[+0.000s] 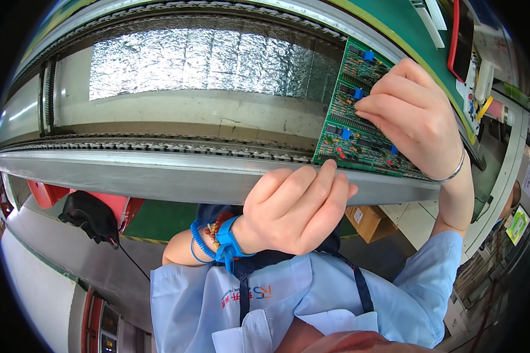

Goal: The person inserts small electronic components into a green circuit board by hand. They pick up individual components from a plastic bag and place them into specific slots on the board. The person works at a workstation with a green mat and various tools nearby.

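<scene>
A green circuit board (368,138) lies across the conveyor's two chain rails, at its right end. It carries small blue parts, red parts and black connectors in rows. My right hand (415,112) is over the board with thumb and fingers pinched together at its middle; anything between the fingertips is too small or hidden to name. My left hand (300,206) is curled at the near rail. One of its fingertips reaches the board's near left edge, and the inside of this hand is hidden. A blue coiled wrist strap (227,244) is on my left wrist.
The metal near rail (159,173) runs along my front. Inside the conveyor (159,112) lies a crinkled silver foil sheet (200,62). Beyond is a green surface (394,17) with white strips. Below stand a cardboard box (371,223) and a red seat with a black bag (91,215).
</scene>
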`<move>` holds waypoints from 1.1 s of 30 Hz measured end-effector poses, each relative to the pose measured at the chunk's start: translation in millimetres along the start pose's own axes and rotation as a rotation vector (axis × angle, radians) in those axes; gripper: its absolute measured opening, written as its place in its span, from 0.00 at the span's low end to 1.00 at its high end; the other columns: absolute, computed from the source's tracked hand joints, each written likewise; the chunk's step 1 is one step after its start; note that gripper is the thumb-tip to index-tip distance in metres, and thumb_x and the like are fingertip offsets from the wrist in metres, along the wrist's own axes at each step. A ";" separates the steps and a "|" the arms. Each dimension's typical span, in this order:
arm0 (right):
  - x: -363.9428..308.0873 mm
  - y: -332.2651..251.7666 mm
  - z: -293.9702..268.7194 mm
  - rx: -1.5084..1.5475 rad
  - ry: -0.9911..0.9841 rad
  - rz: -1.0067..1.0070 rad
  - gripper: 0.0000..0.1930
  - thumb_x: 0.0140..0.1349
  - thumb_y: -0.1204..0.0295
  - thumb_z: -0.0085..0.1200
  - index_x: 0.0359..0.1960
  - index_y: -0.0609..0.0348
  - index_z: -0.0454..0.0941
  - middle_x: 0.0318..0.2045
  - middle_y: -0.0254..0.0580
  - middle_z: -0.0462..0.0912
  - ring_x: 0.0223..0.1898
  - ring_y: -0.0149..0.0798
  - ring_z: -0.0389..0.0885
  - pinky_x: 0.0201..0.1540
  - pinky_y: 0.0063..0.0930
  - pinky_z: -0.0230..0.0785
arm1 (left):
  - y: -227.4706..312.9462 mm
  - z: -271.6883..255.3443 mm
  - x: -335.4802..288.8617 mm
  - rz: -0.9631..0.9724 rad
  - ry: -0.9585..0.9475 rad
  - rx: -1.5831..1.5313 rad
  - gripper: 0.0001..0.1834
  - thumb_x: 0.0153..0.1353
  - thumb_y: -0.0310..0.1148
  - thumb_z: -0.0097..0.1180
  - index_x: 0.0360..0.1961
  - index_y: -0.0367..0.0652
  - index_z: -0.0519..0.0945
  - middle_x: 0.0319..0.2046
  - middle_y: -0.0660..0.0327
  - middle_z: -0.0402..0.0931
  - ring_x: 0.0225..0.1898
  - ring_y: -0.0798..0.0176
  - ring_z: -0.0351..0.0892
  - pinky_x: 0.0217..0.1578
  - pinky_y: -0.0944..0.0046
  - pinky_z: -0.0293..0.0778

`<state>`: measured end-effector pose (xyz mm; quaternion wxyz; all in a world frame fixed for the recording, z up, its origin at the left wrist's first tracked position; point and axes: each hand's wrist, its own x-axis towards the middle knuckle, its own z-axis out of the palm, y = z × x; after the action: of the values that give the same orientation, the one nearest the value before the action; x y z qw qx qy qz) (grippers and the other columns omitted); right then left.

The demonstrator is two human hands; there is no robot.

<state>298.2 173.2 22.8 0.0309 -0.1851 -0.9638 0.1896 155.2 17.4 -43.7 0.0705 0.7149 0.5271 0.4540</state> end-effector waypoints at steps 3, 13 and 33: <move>-2.0 1.1 2.7 -0.002 0.033 -0.003 0.10 0.38 0.80 0.63 0.25 0.62 0.77 0.24 0.37 0.73 0.29 0.41 0.70 0.30 0.29 0.65 | 0.3 0.5 0.2 -0.003 -0.003 0.004 0.14 0.43 0.29 0.68 0.33 0.39 0.79 0.34 0.60 0.81 0.31 0.66 0.73 0.29 0.70 0.65; -6.8 6.0 4.9 -0.036 0.053 -0.065 0.09 0.38 0.77 0.59 0.25 0.59 0.77 0.24 0.34 0.72 0.29 0.39 0.71 0.31 0.30 0.66 | 0.4 3.2 -1.7 0.000 0.004 0.016 0.14 0.43 0.28 0.67 0.32 0.39 0.79 0.34 0.60 0.81 0.32 0.66 0.73 0.29 0.70 0.66; 34.6 38.3 -22.0 -0.019 0.281 0.210 0.07 0.55 0.76 0.57 0.36 0.63 0.80 0.28 0.39 0.77 0.30 0.31 0.73 0.33 0.23 0.65 | 0.3 5.7 0.4 -0.001 0.073 0.007 0.14 0.40 0.25 0.66 0.32 0.41 0.79 0.31 0.63 0.80 0.28 0.65 0.73 0.27 0.69 0.65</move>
<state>282.1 226.8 28.4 0.1436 -0.3100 -0.9269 0.1551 159.6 19.7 -46.6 0.0489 0.6978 0.5314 0.4778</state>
